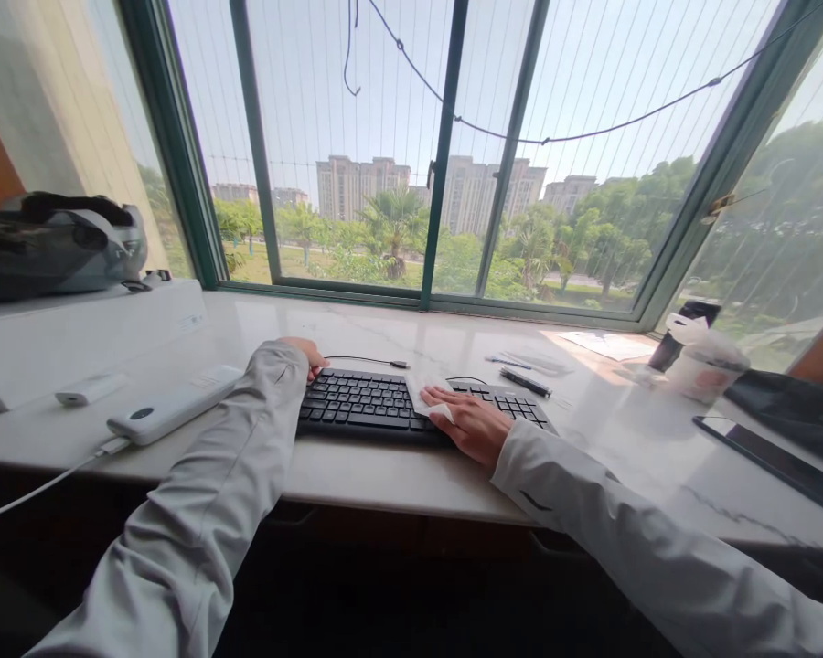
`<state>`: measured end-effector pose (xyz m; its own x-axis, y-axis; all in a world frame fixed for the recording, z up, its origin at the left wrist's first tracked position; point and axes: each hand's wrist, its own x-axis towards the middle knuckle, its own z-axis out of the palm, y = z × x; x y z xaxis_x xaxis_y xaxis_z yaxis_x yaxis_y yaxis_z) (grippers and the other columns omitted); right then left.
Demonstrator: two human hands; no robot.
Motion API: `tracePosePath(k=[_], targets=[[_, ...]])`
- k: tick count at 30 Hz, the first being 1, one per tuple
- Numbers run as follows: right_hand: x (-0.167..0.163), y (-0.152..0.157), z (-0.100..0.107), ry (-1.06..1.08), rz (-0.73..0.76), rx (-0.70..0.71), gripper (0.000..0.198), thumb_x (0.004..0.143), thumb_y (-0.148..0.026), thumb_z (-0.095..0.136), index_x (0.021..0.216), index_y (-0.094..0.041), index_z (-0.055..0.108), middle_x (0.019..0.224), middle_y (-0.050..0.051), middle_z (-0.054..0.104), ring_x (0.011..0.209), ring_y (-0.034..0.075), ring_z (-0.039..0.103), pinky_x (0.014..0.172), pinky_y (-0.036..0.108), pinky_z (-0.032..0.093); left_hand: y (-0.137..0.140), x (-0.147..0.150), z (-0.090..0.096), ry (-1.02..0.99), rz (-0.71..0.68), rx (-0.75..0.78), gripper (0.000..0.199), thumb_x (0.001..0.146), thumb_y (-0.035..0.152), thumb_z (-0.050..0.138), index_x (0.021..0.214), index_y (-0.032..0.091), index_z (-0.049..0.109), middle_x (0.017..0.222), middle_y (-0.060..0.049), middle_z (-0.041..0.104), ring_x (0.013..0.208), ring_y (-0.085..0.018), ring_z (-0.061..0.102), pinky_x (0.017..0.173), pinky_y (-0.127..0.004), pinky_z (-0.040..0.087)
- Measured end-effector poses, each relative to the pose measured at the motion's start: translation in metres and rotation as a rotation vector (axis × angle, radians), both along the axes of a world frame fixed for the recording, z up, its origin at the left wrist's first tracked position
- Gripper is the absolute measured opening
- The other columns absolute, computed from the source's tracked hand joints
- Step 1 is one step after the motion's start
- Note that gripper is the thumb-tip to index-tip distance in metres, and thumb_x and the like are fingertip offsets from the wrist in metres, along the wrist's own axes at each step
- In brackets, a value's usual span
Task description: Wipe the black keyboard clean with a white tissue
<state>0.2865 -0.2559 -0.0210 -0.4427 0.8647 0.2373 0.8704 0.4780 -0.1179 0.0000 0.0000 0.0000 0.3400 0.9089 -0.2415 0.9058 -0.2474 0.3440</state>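
A black keyboard (357, 400) lies on the pale marble-patterned sill. My left hand (307, 355) is at its far left corner, fingers closed on the edge; the sleeve hides part of that hand. Over the right half of the keys, my right hand (476, 425) presses a white tissue (422, 395) down, with the fingers held together on top of it. The hand and tissue cover the keys there, while the number keys show just beyond.
A black cable (367, 359) lies behind the keyboard, pens (525, 382) to its right. At left are a white power bank (171, 407) with a cable and a white box (82, 334). A phone (774, 461) and a lidded cup (706, 370) stand right, before the window.
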Motion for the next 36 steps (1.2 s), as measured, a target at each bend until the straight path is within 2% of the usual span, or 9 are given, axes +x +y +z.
tracePosePath(k=[3, 9, 17, 23, 29, 36], targets=[[-0.008, -0.001, -0.001, 0.007, 0.039, -0.004, 0.052, 0.099, -0.034, 0.024, 0.142, -0.009, 0.042, 0.145, 0.012, 0.040, 0.137, 0.018, 0.032, 0.115, 0.036, 0.024, 0.001, 0.000, 0.001, 0.066, 0.029, -0.118, 0.035, 0.081, 0.041, 0.063, 0.062, 0.011, 0.062, 0.056, -0.005, 0.066, 0.054, -0.014, 0.058, 0.061, -0.023, 0.045], [-0.013, -0.021, -0.001, -0.006, 0.083, 0.041, 0.050, 0.099, -0.034, 0.028, 0.140, -0.011, 0.045, 0.142, 0.012, 0.044, 0.134, 0.020, 0.038, 0.113, 0.038, 0.031, 0.002, -0.001, 0.001, 0.067, 0.051, -0.140, 0.035, 0.080, 0.045, 0.063, 0.066, 0.012, 0.062, 0.056, -0.001, 0.066, 0.057, -0.012, 0.057, 0.061, -0.021, 0.041], [0.009, -0.050, 0.007, -0.050, 0.129, 0.037, 0.046, 0.098, -0.031, 0.032, 0.139, -0.014, 0.046, 0.141, 0.009, 0.046, 0.133, 0.019, 0.040, 0.113, 0.036, 0.033, -0.002, 0.001, 0.002, 0.064, 0.069, -0.146, 0.034, 0.082, 0.042, 0.061, 0.065, 0.013, 0.062, 0.054, -0.002, 0.065, 0.054, -0.012, 0.055, 0.062, -0.022, 0.040], [0.027, -0.062, 0.008, -0.089, 0.060, 0.047, 0.043, 0.098, -0.031, 0.034, 0.137, -0.022, 0.050, 0.138, 0.006, 0.050, 0.129, 0.020, 0.045, 0.108, 0.039, 0.039, -0.008, 0.002, 0.006, 0.056, 0.080, -0.155, 0.034, 0.081, 0.042, 0.063, 0.063, 0.013, 0.060, 0.055, -0.003, 0.066, 0.055, -0.013, 0.057, 0.064, -0.024, 0.042], [0.025, -0.061, 0.001, -0.078, 0.026, 0.055, 0.046, 0.098, -0.033, 0.032, 0.140, -0.020, 0.045, 0.142, 0.007, 0.045, 0.132, 0.021, 0.040, 0.110, 0.040, 0.036, -0.012, 0.003, 0.008, 0.068, 0.092, -0.146, 0.035, 0.081, 0.044, 0.064, 0.064, 0.013, 0.061, 0.057, -0.003, 0.066, 0.058, -0.014, 0.059, 0.064, -0.024, 0.043], [-0.001, -0.038, -0.003, -0.069, 0.147, 0.061, 0.049, 0.098, -0.034, 0.032, 0.143, -0.018, 0.041, 0.145, 0.008, 0.041, 0.135, 0.023, 0.036, 0.112, 0.042, 0.034, -0.002, 0.003, 0.003, 0.109, 0.099, -0.126, 0.034, 0.079, 0.044, 0.065, 0.066, 0.013, 0.064, 0.058, -0.002, 0.067, 0.060, -0.012, 0.060, 0.067, -0.022, 0.043]])
